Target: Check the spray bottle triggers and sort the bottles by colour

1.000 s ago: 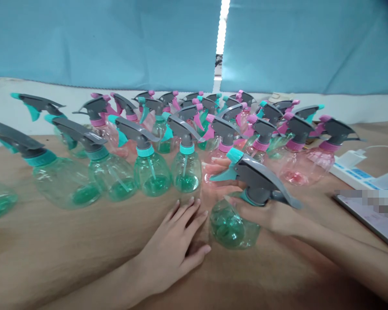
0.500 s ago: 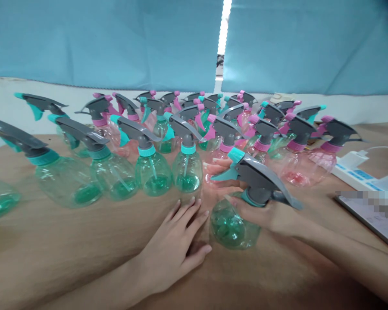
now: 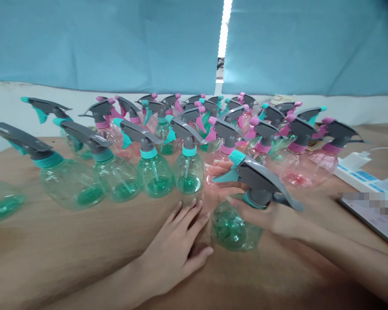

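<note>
My right hand (image 3: 271, 220) is wrapped around a clear green spray bottle (image 3: 233, 230) below its collar. The thumb lies across the near side, and the fingertips show beyond the bottle. This bottle has a grey spray head with a teal nozzle and trigger pointing left, and green liquid low inside. Flat on the table, my left hand (image 3: 177, 241) has its fingers stretched out, holding nothing. Its fingertips lie just in front of a standing green spray bottle (image 3: 189, 172), and its thumb points towards the held bottle without visibly touching it.
More green spray bottles (image 3: 155, 176) line up to the left. Behind and to the right stand pink spray bottles (image 3: 297, 170), mixed with green ones. A white power strip (image 3: 358, 176) and a flat tablet-like device (image 3: 371, 219) lie at the right of the wooden table (image 3: 116, 241).
The view has shifted slightly, so the bottles at the left appear a little lower and further right. Both hands keep nearly the same pose, the right one still around the green spray bottle.
</note>
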`<state>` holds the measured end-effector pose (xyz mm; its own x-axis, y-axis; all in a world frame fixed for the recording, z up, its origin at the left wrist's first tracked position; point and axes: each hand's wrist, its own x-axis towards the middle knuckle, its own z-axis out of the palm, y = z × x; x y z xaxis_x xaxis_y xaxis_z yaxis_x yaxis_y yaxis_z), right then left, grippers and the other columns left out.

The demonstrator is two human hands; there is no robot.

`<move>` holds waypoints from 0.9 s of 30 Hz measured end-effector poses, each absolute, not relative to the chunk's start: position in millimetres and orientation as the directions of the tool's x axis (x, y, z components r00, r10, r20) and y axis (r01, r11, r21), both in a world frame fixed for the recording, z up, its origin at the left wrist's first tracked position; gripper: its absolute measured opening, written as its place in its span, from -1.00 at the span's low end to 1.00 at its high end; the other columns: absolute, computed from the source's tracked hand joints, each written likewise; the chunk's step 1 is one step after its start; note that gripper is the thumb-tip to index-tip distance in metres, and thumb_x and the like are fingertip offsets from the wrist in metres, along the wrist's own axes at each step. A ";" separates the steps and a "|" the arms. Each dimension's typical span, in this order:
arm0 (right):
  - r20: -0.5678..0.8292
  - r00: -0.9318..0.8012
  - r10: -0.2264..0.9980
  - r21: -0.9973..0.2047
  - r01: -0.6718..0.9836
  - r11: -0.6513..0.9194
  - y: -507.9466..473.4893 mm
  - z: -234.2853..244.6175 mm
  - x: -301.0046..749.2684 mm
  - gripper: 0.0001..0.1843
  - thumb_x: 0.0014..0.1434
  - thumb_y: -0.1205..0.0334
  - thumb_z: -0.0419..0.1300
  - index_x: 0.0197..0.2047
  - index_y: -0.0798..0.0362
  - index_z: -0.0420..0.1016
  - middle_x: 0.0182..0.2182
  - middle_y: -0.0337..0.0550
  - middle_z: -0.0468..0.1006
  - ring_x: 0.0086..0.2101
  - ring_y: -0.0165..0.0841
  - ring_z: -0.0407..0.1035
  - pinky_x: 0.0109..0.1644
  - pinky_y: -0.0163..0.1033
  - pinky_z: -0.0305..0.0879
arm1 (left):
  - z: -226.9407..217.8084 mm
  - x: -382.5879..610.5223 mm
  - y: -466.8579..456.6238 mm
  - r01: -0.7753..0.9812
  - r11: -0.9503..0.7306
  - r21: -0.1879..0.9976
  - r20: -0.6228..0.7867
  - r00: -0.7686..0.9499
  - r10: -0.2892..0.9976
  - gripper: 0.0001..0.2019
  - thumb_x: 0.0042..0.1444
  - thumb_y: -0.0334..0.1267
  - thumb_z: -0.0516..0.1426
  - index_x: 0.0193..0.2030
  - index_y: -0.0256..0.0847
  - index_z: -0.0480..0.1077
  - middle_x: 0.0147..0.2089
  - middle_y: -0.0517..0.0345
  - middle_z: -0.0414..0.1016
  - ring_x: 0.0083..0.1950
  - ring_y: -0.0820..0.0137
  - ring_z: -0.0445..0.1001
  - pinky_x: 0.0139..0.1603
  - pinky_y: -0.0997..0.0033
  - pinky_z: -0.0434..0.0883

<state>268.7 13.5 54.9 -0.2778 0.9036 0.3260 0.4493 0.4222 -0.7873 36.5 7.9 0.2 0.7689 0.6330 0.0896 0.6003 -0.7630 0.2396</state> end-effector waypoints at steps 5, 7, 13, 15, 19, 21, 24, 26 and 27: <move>0.315 -0.272 0.909 -0.773 0.482 0.412 13.7 53.3 269.6 -0.57 0.19 0.33 0.14 0.12 -0.16 0.42 -0.23 -0.21 0.65 -0.20 -0.25 0.56 -0.06 -0.13 0.50 | 1.8 36.6 8.1 0.603 -0.760 0.242 0.085 0.767 0.636 -0.44 0.31 -0.02 0.05 0.34 -0.28 0.15 0.41 -0.13 0.06 0.41 0.07 0.02 0.34 -0.08 0.06; 0.318 -0.279 0.906 -0.769 0.484 0.418 13.7 55.5 267.7 -0.58 0.20 0.33 0.13 0.12 -0.15 0.42 -0.24 -0.21 0.65 -0.16 -0.24 0.55 -0.03 -0.12 0.49 | 2.0 36.5 8.1 0.603 -0.760 0.241 0.086 0.767 0.636 -0.45 0.31 -0.03 0.05 0.34 -0.28 0.15 0.41 -0.13 0.06 0.41 0.07 0.02 0.34 -0.08 0.06; 0.347 -0.283 0.894 -0.772 0.454 0.444 13.8 60.3 263.7 -0.55 0.19 0.32 0.12 0.15 -0.12 0.38 -0.19 -0.17 0.64 -0.07 -0.19 0.52 -0.11 -0.18 0.52 | 0.3 36.6 8.3 0.593 -0.761 0.263 0.109 0.765 0.634 -0.46 0.30 -0.03 0.06 0.34 -0.25 0.16 0.41 -0.12 0.07 0.40 0.06 0.04 0.34 -0.09 0.06; 0.337 -0.286 0.897 -0.768 0.467 0.437 13.7 59.1 264.4 -0.57 0.20 0.33 0.10 0.14 -0.12 0.38 -0.21 -0.19 0.64 -0.11 -0.21 0.54 -0.12 -0.18 0.52 | 0.3 36.8 8.3 0.593 -0.762 0.261 0.100 0.768 0.632 -0.45 0.30 -0.03 0.06 0.33 -0.27 0.16 0.41 -0.13 0.07 0.40 0.06 0.03 0.34 -0.10 0.06; 0.307 -0.305 0.901 -0.778 0.465 0.423 13.1 57.0 266.4 -0.60 0.23 0.34 0.09 0.11 -0.13 0.41 -0.25 -0.23 0.65 -0.16 -0.27 0.55 -0.07 -0.18 0.50 | 1.2 37.3 8.4 0.597 -0.763 0.249 0.082 0.772 0.631 -0.45 0.31 -0.04 0.06 0.33 -0.31 0.16 0.41 -0.16 0.05 0.41 0.06 0.01 0.33 -0.12 0.07; 0.296 -0.313 0.902 -0.785 0.458 0.416 13.3 57.0 266.9 -0.62 0.24 0.32 0.09 0.10 -0.14 0.42 -0.27 -0.24 0.64 -0.15 -0.27 0.55 -0.05 -0.17 0.49 | 1.3 37.5 8.4 0.596 -0.762 0.253 0.089 0.770 0.632 -0.45 0.31 -0.03 0.05 0.34 -0.29 0.16 0.41 -0.14 0.05 0.41 0.06 0.02 0.33 -0.11 0.07; 0.312 -0.319 0.895 -0.782 0.449 0.433 14.5 57.3 267.4 -0.63 0.23 0.33 0.09 0.08 -0.12 0.44 -0.30 -0.25 0.63 -0.15 -0.27 0.55 -0.01 -0.16 0.46 | 0.7 37.3 8.3 0.597 -0.759 0.259 0.100 0.765 0.636 -0.46 0.30 -0.03 0.06 0.33 -0.26 0.17 0.41 -0.11 0.07 0.40 0.06 0.05 0.34 -0.10 0.07; 0.330 -0.315 0.890 -0.774 0.449 0.446 14.7 56.6 268.2 -0.63 0.19 0.36 0.11 0.04 -0.11 0.46 -0.36 -0.27 0.63 -0.23 -0.27 0.56 -0.02 -0.15 0.47 | 0.4 36.8 8.2 0.599 -0.758 0.258 0.099 0.764 0.637 -0.46 0.30 -0.04 0.07 0.33 -0.27 0.17 0.41 -0.11 0.06 0.40 0.06 0.04 0.34 -0.09 0.07; 0.333 -0.305 0.892 -0.772 0.454 0.444 14.4 56.0 268.8 -0.63 0.17 0.37 0.13 0.02 -0.11 0.47 -0.40 -0.28 0.62 -0.28 -0.27 0.56 -0.08 -0.16 0.49 | 0.3 36.5 8.1 0.598 -0.760 0.257 0.097 0.766 0.635 -0.46 0.30 -0.05 0.07 0.33 -0.27 0.17 0.41 -0.12 0.07 0.40 0.06 0.04 0.34 -0.09 0.07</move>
<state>268.8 14.4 56.0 -0.3050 0.8921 0.3333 0.4543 0.4439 -0.7724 36.5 8.1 0.3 0.7660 0.6354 0.0975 0.5975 -0.7597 0.2565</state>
